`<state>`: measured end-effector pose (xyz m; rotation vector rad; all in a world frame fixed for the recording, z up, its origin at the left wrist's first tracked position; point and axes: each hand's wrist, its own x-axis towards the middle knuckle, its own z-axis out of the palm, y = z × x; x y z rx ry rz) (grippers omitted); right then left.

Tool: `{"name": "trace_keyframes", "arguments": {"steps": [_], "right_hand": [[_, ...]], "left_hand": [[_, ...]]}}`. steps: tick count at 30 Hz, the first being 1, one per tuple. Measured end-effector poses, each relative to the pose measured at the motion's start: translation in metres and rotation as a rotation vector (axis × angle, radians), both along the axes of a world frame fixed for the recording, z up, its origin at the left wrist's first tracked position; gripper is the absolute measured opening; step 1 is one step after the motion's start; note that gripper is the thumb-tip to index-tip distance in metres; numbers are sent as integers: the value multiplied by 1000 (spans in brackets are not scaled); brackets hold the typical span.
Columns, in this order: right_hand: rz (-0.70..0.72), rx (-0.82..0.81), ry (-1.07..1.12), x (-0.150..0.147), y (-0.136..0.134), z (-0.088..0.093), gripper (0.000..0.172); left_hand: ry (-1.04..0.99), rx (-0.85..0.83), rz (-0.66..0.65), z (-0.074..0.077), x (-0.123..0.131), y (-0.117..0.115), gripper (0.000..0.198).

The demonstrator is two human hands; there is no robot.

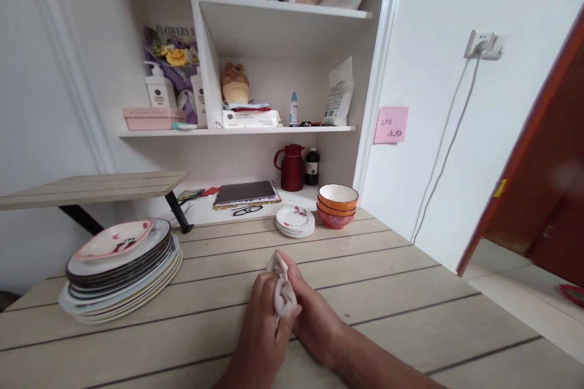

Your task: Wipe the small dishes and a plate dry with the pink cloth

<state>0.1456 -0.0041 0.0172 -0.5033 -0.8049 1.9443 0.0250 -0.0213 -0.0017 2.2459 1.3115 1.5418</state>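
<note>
Head view: I see both hands together low on the pale wooden plank table point(387, 292). Left hand point(263, 322) and right hand point(310, 310) both pinch a small crumpled whitish cloth point(283, 293), fingers curled tight on it, cloth sitting between the two sets of fingertips and sticking up above them. Left of the left fingers, well apart: tall stack of large mixed-pattern ceramic plates point(121, 267). Beyond the fingertips, near the back edge: small stack of white floral saucers point(295, 220), and just right of it touching-close, stacked orange-and-red bowls point(337, 203). Dark red jug point(291, 167) behind those.
</note>
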Motion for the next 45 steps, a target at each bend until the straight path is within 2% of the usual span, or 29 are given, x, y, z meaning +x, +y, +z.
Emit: {"name": "trace_keyframes", "arguments": {"steps": [4, 7, 10, 13, 16, 18, 20, 23, 26, 30, 32, 35, 38, 41, 43, 45], "right_hand": [[-11, -110, -41, -4, 0, 3, 57], [61, -220, -22, -3, 2, 8, 65], [140, -278, 27, 1, 6, 11, 69], [202, -282, -5, 5, 11, 7, 74], [217, -196, -38, 6, 13, 2, 75], [208, -86, -12, 5, 12, 0, 68], [188, 13, 21, 3, 10, -1, 55], [136, 85, 48, 2, 6, -1, 39], [79, 95, 72, 2, 4, -1, 40], [9, 36, 46, -2, 0, -1, 41], [7, -52, 18, -5, -3, 1, 41], [21, -217, -10, -7, -6, 6, 52], [76, -303, -2, -4, -5, 11, 58], [206, -301, -14, 1, 0, 11, 67], [250, -203, -21, 3, 3, 9, 70], [213, -66, -15, 3, 5, 6, 67]], "left_hand": [[192, 144, 74, -8, -3, 1, 44], [335, 242, 67, -13, -3, 2, 51], [417, 253, 33, -16, -2, 3, 51], [337, 215, 27, -18, -2, 3, 47], [95, 76, -4, -15, -2, 2, 36], [-111, -100, -32, -10, -2, 2, 30], [-295, -252, -22, -4, -2, 2, 34], [-431, -337, -10, 1, -1, 1, 41], [-374, -327, -67, 4, -1, 0, 37], [-142, -167, -78, 1, -3, 1, 30], [-7, -21, -42, -2, -4, 2, 36], [212, 206, -16, -7, -5, 1, 50], [326, 287, 22, -9, -3, -1, 59], [252, 261, 51, -5, 0, -2, 54], [99, 145, 24, 0, 1, -3, 42], [-90, -35, -21, 5, 1, -3, 28]]}}
